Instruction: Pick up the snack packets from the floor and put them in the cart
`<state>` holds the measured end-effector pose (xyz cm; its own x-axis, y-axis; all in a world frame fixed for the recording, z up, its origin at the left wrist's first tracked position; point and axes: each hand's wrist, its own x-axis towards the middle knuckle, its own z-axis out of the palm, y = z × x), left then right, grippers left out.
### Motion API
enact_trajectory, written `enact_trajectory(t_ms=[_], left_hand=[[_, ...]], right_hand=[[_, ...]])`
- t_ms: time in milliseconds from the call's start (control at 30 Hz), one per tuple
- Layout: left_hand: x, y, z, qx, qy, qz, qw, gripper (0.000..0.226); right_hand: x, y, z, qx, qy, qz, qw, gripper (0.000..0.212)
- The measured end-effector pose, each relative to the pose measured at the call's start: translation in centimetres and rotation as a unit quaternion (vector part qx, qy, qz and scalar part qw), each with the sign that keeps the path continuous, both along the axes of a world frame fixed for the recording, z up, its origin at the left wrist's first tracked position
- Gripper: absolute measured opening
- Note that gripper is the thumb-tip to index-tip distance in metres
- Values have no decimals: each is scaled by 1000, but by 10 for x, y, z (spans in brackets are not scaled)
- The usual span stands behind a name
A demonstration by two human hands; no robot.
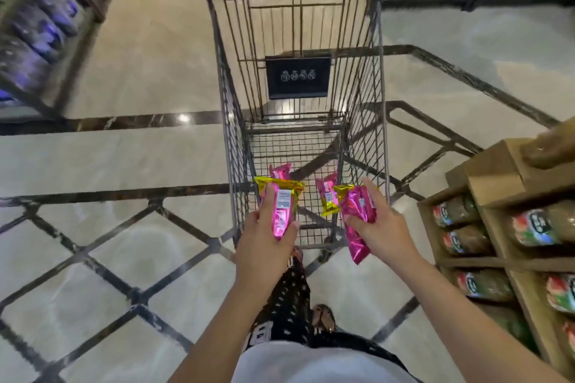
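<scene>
Two snack packets (280, 170) lie in the cart (367, 102), while the left hand (264, 236) and right hand (385, 227) each grip a further packet (284, 211) above it, not yet released.

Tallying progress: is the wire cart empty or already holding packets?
Not empty: one pink foil snack packet and a second one lie on the mesh floor of the grey wire shopping cart.

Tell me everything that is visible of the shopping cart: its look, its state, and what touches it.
The shopping cart is a grey wire-metal basket, upright on the tiled floor, seen from above. A black sign with white icons hangs on its inner flap. Two pink packets lie on its mesh bottom. The left hand and the right hand each hold another over its near end.
</scene>
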<state>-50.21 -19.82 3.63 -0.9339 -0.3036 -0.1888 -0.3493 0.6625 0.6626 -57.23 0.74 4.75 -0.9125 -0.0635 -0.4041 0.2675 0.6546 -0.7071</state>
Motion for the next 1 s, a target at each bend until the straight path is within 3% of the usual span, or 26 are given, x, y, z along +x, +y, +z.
enact_trajectory(t_ms=[467, 700, 1000], left_hand=[[-155, -36, -54, -20, -137, -123, 983, 78], [-190, -29, -73, -83, -270, -184, 941, 97], [-158, -2, -78, -148, -237, -331, 901, 88]], right_hand=[[-111, -34, -64, 210, -74, 20, 975, 76], [-114, -38, -76, 321, -124, 34, 938, 83], [-42, -5, -73, 318, -86, 1, 944, 70]])
